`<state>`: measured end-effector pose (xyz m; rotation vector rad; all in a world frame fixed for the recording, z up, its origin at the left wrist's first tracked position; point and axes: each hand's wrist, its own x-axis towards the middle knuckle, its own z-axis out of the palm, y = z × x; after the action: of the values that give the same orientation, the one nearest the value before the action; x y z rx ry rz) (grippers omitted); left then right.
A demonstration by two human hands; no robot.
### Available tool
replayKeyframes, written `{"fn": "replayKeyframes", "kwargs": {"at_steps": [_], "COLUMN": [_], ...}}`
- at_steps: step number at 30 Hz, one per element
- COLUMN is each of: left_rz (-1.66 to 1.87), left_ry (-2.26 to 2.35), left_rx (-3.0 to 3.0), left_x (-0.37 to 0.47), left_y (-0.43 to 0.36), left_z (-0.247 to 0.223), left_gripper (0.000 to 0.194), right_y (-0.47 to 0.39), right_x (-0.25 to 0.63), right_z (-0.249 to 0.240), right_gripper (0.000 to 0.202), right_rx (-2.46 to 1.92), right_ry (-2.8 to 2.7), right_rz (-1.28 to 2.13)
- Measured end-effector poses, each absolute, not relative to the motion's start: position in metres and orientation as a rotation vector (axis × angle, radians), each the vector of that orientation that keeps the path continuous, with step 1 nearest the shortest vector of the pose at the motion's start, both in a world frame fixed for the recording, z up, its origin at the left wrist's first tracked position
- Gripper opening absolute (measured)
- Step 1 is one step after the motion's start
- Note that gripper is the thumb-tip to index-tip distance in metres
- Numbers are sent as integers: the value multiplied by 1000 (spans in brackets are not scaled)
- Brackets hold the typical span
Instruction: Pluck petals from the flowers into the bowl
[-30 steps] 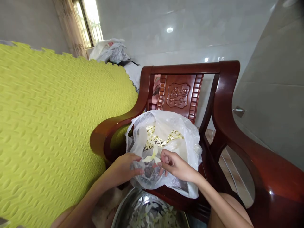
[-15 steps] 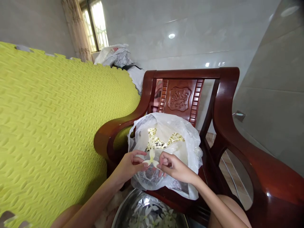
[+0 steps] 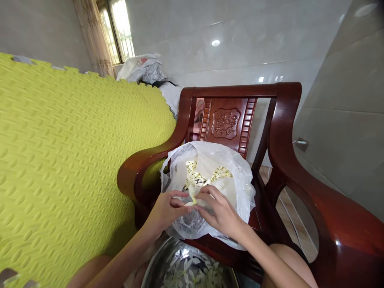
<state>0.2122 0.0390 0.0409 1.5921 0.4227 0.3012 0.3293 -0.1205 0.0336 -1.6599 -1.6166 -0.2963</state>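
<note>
Between my two hands is a pale flower (image 3: 192, 193) with long whitish petals and a yellowish middle, partly covered by my fingers. My left hand (image 3: 170, 208) pinches a petal at its left side. My right hand (image 3: 216, 210) has its thumb and fingertips closed on the flower's right side and middle. Just beyond the hands, an opened white plastic bag (image 3: 240, 200) holds many small yellow-white flowers or buds (image 3: 195, 176). Below the hands stands a shiny metal basin (image 3: 153, 262), with loose pale petals (image 3: 192, 274) in it.
The bag rests on the seat of a dark red wooden armchair (image 3: 288, 120) with a carved back. A yellow foam mat (image 3: 75, 152) rises on the left. Crumpled plastic bags (image 3: 142, 67) lie behind it near the window. A tiled wall (image 3: 240, 36) is at the back.
My right hand has moved in toward the flower's middle, its fingers reaching further over it. The flower's right petal, visible before, is now hidden. The left hand has hardly moved.
</note>
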Motion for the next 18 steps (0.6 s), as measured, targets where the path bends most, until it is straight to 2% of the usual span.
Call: {"fn": "replayKeyframes", "kwargs": {"at_steps": [6,13,18], "left_rz": [324,317,275], "left_ry": [439,433,356], "left_rx": [1605,1535,1428], "left_x": [213,218,220], "left_y": [38,38,39], "left_z": [37,33,40], "left_gripper": [41,44,46], "right_y": [-121,-118,-115], "right_x": [331,329,329], "right_z": [34,29,29], "right_gripper": [24,11,12], "right_rx": [-1661,-1809,-1744], "right_ry": [-1771,-1686,-1567], "right_rz": [-230,-178,-130]}}
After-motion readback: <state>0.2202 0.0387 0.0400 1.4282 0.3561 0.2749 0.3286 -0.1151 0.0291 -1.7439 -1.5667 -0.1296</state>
